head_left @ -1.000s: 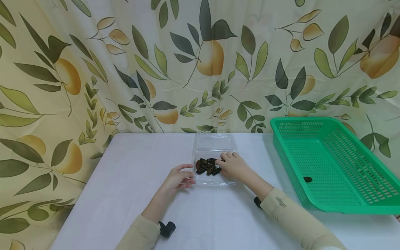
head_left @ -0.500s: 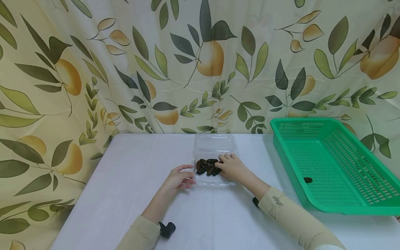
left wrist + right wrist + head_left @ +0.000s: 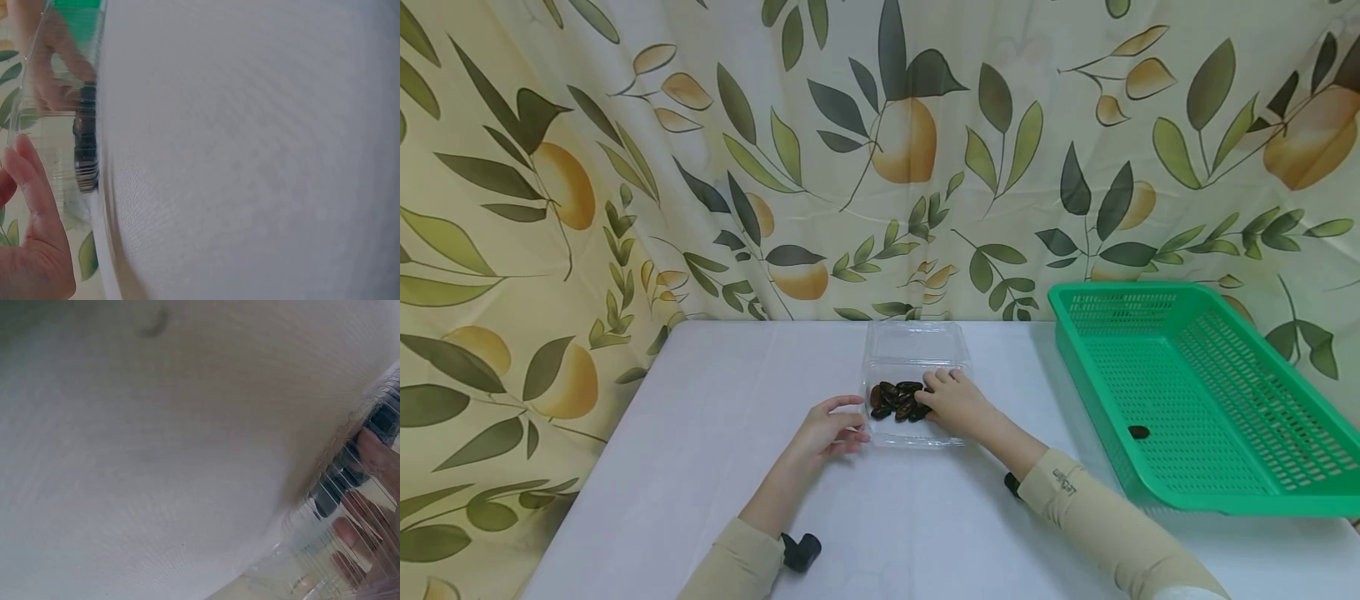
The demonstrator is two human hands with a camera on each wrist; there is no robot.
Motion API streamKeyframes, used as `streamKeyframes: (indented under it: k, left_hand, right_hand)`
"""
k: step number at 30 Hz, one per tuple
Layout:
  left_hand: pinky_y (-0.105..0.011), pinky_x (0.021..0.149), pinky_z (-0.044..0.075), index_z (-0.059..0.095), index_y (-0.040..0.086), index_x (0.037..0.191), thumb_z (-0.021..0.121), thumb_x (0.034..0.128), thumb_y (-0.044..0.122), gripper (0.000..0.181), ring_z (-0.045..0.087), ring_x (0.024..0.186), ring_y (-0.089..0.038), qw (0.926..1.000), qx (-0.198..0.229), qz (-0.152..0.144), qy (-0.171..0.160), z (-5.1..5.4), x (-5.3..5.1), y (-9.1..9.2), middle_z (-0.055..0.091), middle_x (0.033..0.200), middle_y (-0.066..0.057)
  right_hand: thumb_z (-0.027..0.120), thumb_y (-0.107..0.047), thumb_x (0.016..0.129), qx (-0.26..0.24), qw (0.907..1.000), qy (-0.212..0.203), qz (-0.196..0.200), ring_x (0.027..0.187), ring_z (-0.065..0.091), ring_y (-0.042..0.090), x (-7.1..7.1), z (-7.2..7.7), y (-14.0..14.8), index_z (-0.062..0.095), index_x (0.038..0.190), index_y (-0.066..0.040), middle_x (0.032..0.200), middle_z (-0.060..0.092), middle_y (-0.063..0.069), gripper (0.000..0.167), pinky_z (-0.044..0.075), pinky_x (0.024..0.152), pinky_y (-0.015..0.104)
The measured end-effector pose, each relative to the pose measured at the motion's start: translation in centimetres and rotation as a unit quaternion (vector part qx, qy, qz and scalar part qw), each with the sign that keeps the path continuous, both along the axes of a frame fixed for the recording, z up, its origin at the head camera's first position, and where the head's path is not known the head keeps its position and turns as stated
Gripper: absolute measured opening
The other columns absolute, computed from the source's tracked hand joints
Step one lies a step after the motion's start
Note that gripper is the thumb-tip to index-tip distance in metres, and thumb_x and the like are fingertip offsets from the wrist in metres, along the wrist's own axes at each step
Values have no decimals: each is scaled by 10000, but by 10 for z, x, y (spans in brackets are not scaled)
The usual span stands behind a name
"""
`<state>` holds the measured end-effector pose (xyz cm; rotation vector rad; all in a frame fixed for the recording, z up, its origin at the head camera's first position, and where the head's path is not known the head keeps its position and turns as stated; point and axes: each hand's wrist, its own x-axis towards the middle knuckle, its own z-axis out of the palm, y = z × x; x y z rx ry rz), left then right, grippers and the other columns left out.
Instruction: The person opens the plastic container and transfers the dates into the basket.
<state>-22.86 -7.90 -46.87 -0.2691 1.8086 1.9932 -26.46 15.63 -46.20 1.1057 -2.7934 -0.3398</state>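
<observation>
Several dark brown, glossy dates (image 3: 895, 402) lie in a clear plastic clamshell box (image 3: 917, 437), its lid (image 3: 917, 340) folded back toward the curtain. Over the box's right side, my right hand (image 3: 958, 404) has its thumb against the dates and appears to pinch one at the pile's right end; the fingers partly hide it. Through the clear wall in the right wrist view, the thumb (image 3: 378, 459) meets the dark dates (image 3: 340, 478). My left hand (image 3: 823, 429) is at the box's left edge, fingers relaxed and apart; the left wrist view shows fingers (image 3: 37, 187) beside the wall.
A green perforated plastic basket (image 3: 1217, 492) stands on the right of the white-covered table (image 3: 737, 367), with a single date (image 3: 1138, 432) on its floor. Behind the table hangs a curtain (image 3: 1000, 250) printed with fruit and leaves.
My right hand has shifted slightly left, its thumb now over the right end of the date pile. The left hand, the box and the basket stay in place.
</observation>
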Motion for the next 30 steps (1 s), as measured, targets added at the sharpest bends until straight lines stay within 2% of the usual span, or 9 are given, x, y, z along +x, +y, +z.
streamKeyframes:
  k: [9, 16, 23, 30]
  left_hand:
    - [-224, 503, 521, 513, 45, 1246, 602, 843, 35, 413, 639, 593, -128, 10000, 39, 10, 17, 1, 1, 0, 639, 842, -88]
    - [-223, 504, 522, 514, 45, 1245, 606, 839, 38, 416, 637, 584, -124, 10000, 21, -20, 39, 1, 1, 0, 649, 852, -103]
    - [-226, 509, 524, 522, 51, 1237, 615, 835, 43, 412, 639, 588, -127, 10000, 8, -16, 16, 1, 1, -1, 647, 835, -89]
    - [-229, 521, 528, 517, 43, 1241, 621, 833, 47, 422, 642, 595, -128, 10000, -13, -56, 25, 0, 0, -1, 656, 864, -113]
  right_hand:
    - [657, -317, 828, 264, 9992, -301, 8, 945, 507, 240, 1, 9, -2, 607, 1056, -171, 1022, 534, 65, 276, 436, 849, 410]
    - [659, -322, 826, 464, 9986, -151, 223, 902, 503, 213, 3, 18, 1, 608, 1037, -188, 991, 526, 43, 255, 443, 825, 387]
    - [677, -277, 814, 88, 9991, 155, 395, 879, 516, 226, 4, 25, 7, 583, 994, -190, 956, 523, 47, 221, 448, 797, 385]
    - [696, -264, 803, -426, 9973, 517, 288, 826, 502, 217, 7, 40, 18, 579, 973, -176, 910, 512, 35, 224, 457, 772, 377]
